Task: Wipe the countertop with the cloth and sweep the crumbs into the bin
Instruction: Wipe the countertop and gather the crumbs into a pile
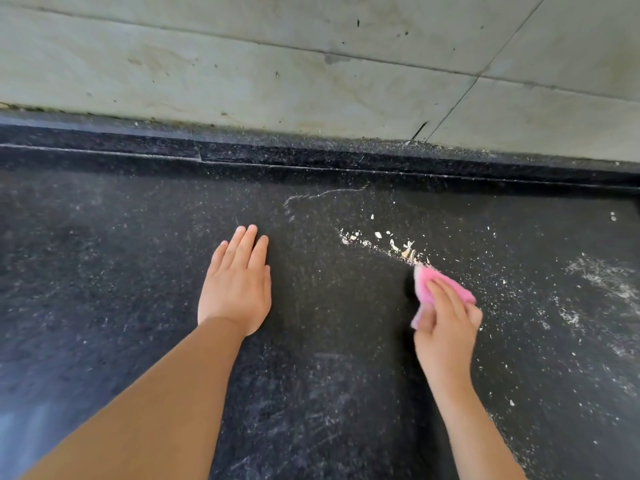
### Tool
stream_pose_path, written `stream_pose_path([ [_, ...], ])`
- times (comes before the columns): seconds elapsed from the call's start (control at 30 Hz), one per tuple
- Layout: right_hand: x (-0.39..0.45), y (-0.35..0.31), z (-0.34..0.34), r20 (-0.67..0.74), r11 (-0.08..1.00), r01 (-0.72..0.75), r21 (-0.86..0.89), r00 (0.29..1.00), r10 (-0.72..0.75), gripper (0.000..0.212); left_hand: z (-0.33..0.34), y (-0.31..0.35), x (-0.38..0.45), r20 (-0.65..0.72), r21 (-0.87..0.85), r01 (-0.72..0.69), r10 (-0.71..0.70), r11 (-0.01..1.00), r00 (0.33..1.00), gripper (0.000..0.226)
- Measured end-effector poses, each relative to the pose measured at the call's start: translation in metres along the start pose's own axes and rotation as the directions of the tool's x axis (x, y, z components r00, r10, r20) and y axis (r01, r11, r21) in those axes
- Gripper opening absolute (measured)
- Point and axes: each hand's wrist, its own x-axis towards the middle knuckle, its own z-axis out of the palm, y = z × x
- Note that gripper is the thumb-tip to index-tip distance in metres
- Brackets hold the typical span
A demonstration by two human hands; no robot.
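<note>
Counter [329, 358]: dark speckled stone, filling most of the view; dusty, with pale smears and scratch marks.
Left hand [237, 289]: open, palm down, fingers straight and close together, lying flat on the counter, left of centre. It holds nothing.
Right hand [446, 327]: closed around the cloth, fingers on top and thumb at the near side, pressing it to the counter.
Cloth [427, 280]: pink, bunched up, its far tip poking out past the fingers and touching the near end of the crumb line.
Crumbs [398, 245]: pale flakes and bits in a slanted line running from the cloth's tip up and to the left; finer specks scattered around.
Dust patches [602, 275]: whitish smudges to the right of the cloth, near the right edge.
Ledge [311, 155]: low dark raised strip along the back of the counter, gritty on top.
Wall [277, 71]: pale stained tiles behind the ledge, with dark spots and seams.
In the way: nothing lies between the cloth and the crumbs; the left hand lies well apart from both.
Bin: not in view.
</note>
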Motion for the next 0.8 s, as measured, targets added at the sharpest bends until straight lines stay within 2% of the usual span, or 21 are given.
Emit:
stream_pose_path([
  [0.03, 0.0, 0.001, -0.004, -0.022, 1.0, -0.024, 0.015, 0.999, 0.025, 0.053, 0.0, 0.0, 0.001, 0.003, 0.012, 0.0, 0.0, 1.0, 1.0, 0.049],
  [0.1, 0.005, -0.02, -0.008, -0.052, 0.999, 0.019, 0.043, 0.999, -0.017, 0.054, 0.0, 0.001, 0.002, 0.003, 0.031, 0.0, 0.0, 1.0, 1.0, 0.049],
  [0.17, 0.014, -0.061, -0.001, -0.012, 0.985, 0.154, 0.078, 0.988, -0.154, 0.054, -0.001, 0.001, 0.002, 0.004, 0.031, 0.0, -0.001, 1.0, 1.0, 0.049],
  [0.27, 0.03, -0.119, 0.024, 0.023, 0.924, 0.356, 0.14, 0.932, -0.363, 0.047, -0.001, 0.002, 0.002, -0.013, 0.0, 0.001, -0.001, 1.0, 1.0, 0.049],
  [0.33, 0.04, -0.144, 0.039, 0.019, 0.902, 0.416, 0.116, 0.907, -0.421, 0.042, 0.0, 0.002, 0.002, -0.031, -0.004, -0.005, 0.005, 1.0, 1.0, 0.048],
  [0.37, 0.046, -0.149, 0.044, 0.019, 0.901, 0.423, 0.095, 0.904, -0.426, 0.046, 0.0, 0.003, 0.002, -0.054, -0.007, -0.013, 0.013, 1.0, 0.998, 0.047],
  [0.43, 0.054, -0.146, 0.047, 0.029, 0.908, 0.417, 0.044, 0.908, -0.418, 0.059, 0.0, 0.003, 0.003, -0.084, -0.038, -0.02, 0.017, 0.999, 0.996, 0.046],
  [0.53, 0.058, -0.113, 0.04, 0.085, 0.95, 0.311, -0.004, 0.947, -0.31, 0.055, 0.004, 0.001, 0.004, -0.086, -0.047, -0.031, 0.027, 0.998, 0.996, 0.047],
  [0.6, 0.054, -0.073, 0.033, 0.117, 0.981, 0.19, -0.044, 0.976, -0.184, 0.055, 0.005, 0.0, 0.004, -0.086, -0.02, -0.021, 0.019, 1.0, 0.996, 0.046],
  [0.73, 0.045, -0.015, 0.016, 0.022, 0.992, 0.028, -0.122, 0.999, -0.025, 0.056, 0.005, 0.0, 0.004, -0.082, 0.022, -0.02, 0.022, 1.0, 0.996, 0.057],
  [0.8, 0.04, -0.024, 0.011, 0.034, 0.996, 0.05, -0.074, 0.998, -0.048, 0.064, 0.004, 0.001, 0.004, -0.066, 0.023, -0.018, 0.019, 1.0, 0.998, 0.057],
])
